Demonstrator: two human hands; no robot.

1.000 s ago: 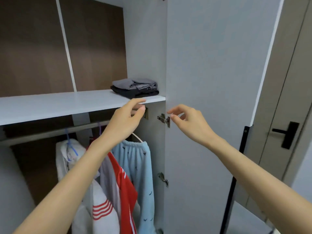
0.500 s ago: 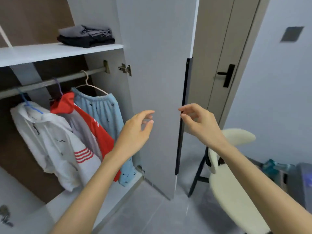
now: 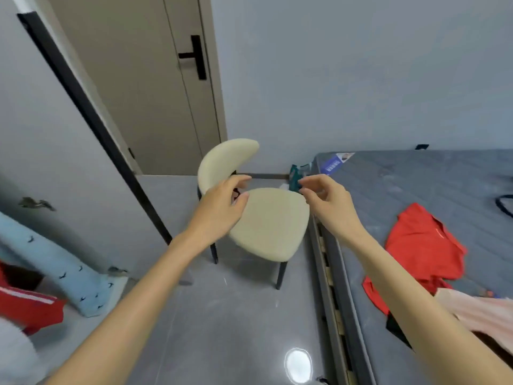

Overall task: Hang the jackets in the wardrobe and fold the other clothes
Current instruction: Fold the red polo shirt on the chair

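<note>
My left hand (image 3: 222, 207) and my right hand (image 3: 326, 200) hover in front of me above a cream chair (image 3: 273, 226), both empty with fingers loosely curled and apart. A red garment (image 3: 422, 251) lies crumpled on the grey mattress (image 3: 416, 184) to the right, with a pale pink garment (image 3: 483, 309) near its lower edge. At the far left, the bottom ends of hung clothes show in the wardrobe: light blue patterned trousers (image 3: 61, 268) and a red piece with white stripes (image 3: 30, 307).
The open grey wardrobe door (image 3: 55, 151) with its black edge strip stands at left. A beige room door (image 3: 155, 87) with a black handle is behind the chair. A teal object (image 3: 295, 177) sits between chair and bed. Grey tiled floor (image 3: 236, 323) lies below.
My view has swung right and down, away from the wardrobe shelf and rail toward the chair and bed. Both hands stayed raised in front and empty.
</note>
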